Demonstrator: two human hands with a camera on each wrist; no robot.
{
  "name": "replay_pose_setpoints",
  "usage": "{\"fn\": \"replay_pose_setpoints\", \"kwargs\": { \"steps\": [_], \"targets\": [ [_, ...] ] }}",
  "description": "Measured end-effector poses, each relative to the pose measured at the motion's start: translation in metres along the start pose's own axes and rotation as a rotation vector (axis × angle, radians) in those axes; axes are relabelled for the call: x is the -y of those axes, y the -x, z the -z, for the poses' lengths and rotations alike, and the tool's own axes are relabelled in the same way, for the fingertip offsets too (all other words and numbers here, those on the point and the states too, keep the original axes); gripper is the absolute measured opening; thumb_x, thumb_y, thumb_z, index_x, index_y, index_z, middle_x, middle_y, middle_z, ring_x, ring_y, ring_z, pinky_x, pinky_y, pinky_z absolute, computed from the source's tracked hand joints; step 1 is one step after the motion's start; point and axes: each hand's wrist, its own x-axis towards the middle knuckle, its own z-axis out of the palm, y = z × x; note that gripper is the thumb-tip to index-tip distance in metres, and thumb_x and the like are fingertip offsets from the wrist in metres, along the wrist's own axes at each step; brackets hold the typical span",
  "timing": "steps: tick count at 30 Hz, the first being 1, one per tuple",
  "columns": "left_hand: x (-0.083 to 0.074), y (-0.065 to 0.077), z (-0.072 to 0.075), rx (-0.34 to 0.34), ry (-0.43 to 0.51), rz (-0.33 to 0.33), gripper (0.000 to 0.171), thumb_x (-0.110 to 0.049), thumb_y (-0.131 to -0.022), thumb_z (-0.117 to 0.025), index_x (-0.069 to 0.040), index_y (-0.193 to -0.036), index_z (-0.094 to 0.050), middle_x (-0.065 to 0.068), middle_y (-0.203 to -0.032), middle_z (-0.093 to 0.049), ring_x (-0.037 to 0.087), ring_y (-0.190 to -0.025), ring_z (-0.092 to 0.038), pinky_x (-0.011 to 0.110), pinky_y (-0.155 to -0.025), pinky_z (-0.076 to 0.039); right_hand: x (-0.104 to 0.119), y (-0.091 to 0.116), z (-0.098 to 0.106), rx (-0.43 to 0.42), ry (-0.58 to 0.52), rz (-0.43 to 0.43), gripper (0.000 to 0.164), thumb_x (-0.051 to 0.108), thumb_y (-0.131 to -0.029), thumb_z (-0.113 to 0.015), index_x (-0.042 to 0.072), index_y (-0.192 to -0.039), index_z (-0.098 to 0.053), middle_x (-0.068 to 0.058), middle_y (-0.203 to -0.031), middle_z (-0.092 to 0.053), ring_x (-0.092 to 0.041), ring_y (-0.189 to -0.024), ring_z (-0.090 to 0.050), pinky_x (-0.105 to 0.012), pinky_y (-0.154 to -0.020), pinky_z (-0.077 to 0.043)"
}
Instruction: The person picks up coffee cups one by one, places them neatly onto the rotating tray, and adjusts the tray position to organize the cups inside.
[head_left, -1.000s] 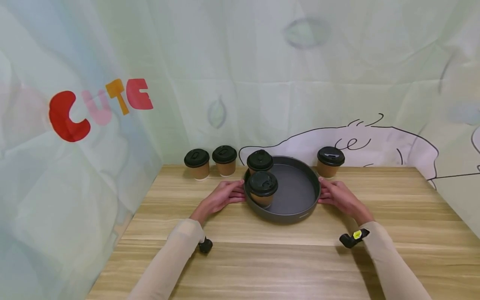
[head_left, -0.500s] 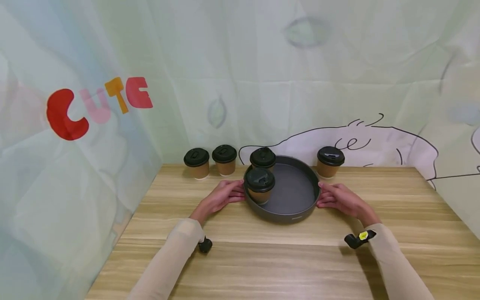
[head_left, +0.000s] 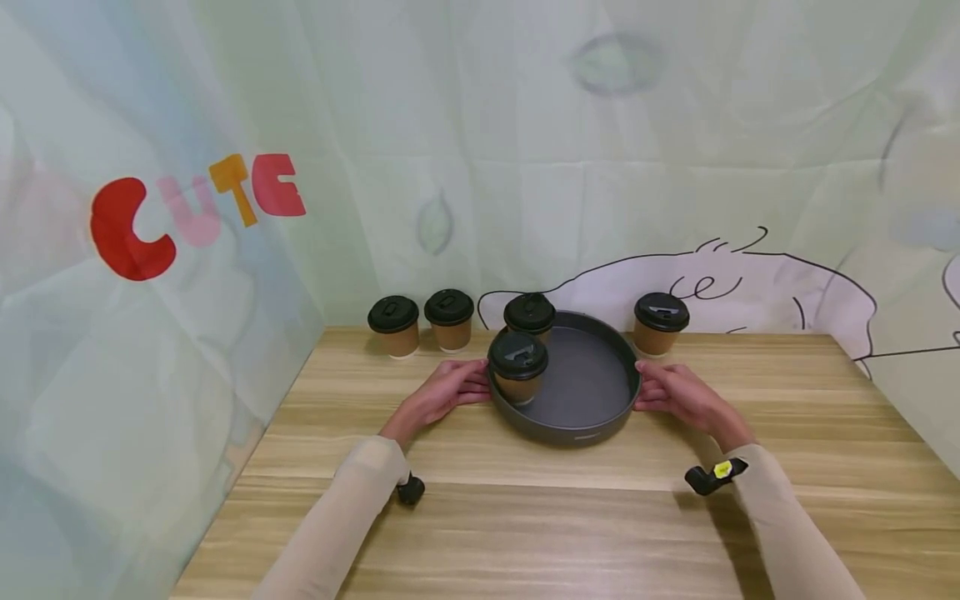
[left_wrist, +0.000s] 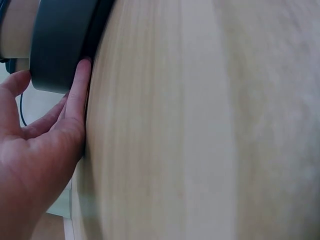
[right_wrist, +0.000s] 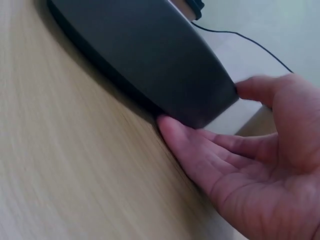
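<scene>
A round dark grey baking pan [head_left: 588,375] sits on the wooden table. My left hand [head_left: 448,392] grips its left side, and my right hand [head_left: 678,393] grips its right side. In both wrist views the thumb meets the pan's rim while the fingers reach its bottom edge. Two lidded paper coffee cups stand upright inside at the left: a front cup [head_left: 517,385] and a back cup [head_left: 529,313], partly hidden by the front one. The left wrist view shows the pan wall [left_wrist: 60,45] close up; so does the right wrist view with the pan wall [right_wrist: 150,55].
Behind my left hand stand two more lidded cups, one far left [head_left: 395,327] and one beside it [head_left: 450,321]. Another lidded cup [head_left: 660,325] stands just past the pan's right rim. A printed curtain [head_left: 480,167] hangs along the table's back edge.
The pan has turned a little clockwise: its front mark has shifted left, the front cup left and back, the back cup rightward. My right hand has moved slightly; the left stays put.
</scene>
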Motion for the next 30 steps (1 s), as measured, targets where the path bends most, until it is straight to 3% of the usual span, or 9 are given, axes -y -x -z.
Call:
{"fn": "replay_pose_setpoints", "kwargs": {
  "steps": [4, 9, 14, 22, 27, 30],
  "targets": [
    [0.000, 0.000, -0.001, -0.003, 0.000, -0.001, 0.043, -0.015, -0.110, -0.048, 0.017, -0.139, -0.048, 0.015, -0.102, -0.068, 0.019, -0.093, -0.070, 0.038, -0.093, -0.060, 0.000, 0.003, 0.002, 0.028, 0.006, -0.014, 0.032, 0.023, -0.113, -0.045, -0.009, -0.113, -0.053, -0.011, -0.088, -0.071, -0.021, -0.082, -0.074, -0.039, -0.088, -0.063],
    [0.000, -0.003, -0.001, -0.007, 0.000, -0.006, 0.043, -0.014, -0.110, -0.047, 0.018, -0.139, -0.048, 0.014, -0.100, -0.068, 0.019, -0.093, -0.070, 0.038, -0.093, -0.061, -0.001, -0.002, 0.002, -0.020, 0.025, 0.001, 0.048, 0.029, -0.114, -0.043, -0.017, -0.126, -0.047, -0.010, -0.096, -0.073, -0.016, -0.084, -0.073, -0.033, -0.085, -0.063],
    [0.000, -0.002, -0.001, -0.010, 0.011, -0.007, 0.041, -0.013, -0.109, -0.047, 0.017, -0.137, -0.049, 0.014, -0.099, -0.068, 0.019, -0.091, -0.070, 0.038, -0.092, -0.061, -0.001, -0.003, 0.000, -0.038, 0.003, 0.002, 0.043, 0.026, -0.114, -0.044, -0.015, -0.124, -0.047, -0.009, -0.093, -0.074, -0.015, -0.082, -0.073, -0.032, -0.082, -0.063],
    [0.000, -0.001, -0.001, -0.021, 0.008, -0.003, 0.037, -0.012, -0.109, -0.046, 0.016, -0.132, -0.053, 0.015, -0.099, -0.067, 0.020, -0.091, -0.070, 0.038, -0.091, -0.061, -0.002, 0.005, 0.000, 0.027, -0.035, -0.045, 0.035, 0.024, -0.113, -0.046, -0.011, -0.116, -0.050, -0.011, -0.089, -0.073, -0.021, -0.084, -0.074, -0.039, -0.090, -0.062],
    [-0.001, -0.001, -0.002, -0.026, 0.003, 0.005, 0.037, -0.012, -0.109, -0.047, 0.016, -0.133, -0.053, 0.014, -0.100, -0.068, 0.020, -0.091, -0.070, 0.037, -0.090, -0.061, 0.002, 0.008, 0.001, -0.010, 0.071, -0.039, 0.049, 0.031, -0.112, -0.048, -0.017, -0.123, -0.048, -0.012, -0.094, -0.073, -0.020, -0.087, -0.074, -0.037, -0.089, -0.062],
    [-0.001, 0.000, -0.002, -0.024, 0.002, 0.004, 0.038, -0.013, -0.110, -0.047, 0.016, -0.134, -0.052, 0.014, -0.100, -0.068, 0.020, -0.091, -0.071, 0.037, -0.091, -0.061, 0.007, 0.011, 0.004, -0.122, 0.231, -0.011, 0.065, 0.041, -0.109, -0.052, -0.020, -0.129, -0.047, -0.013, -0.097, -0.072, -0.018, -0.087, -0.074, -0.033, -0.085, -0.063]
  ]
}}
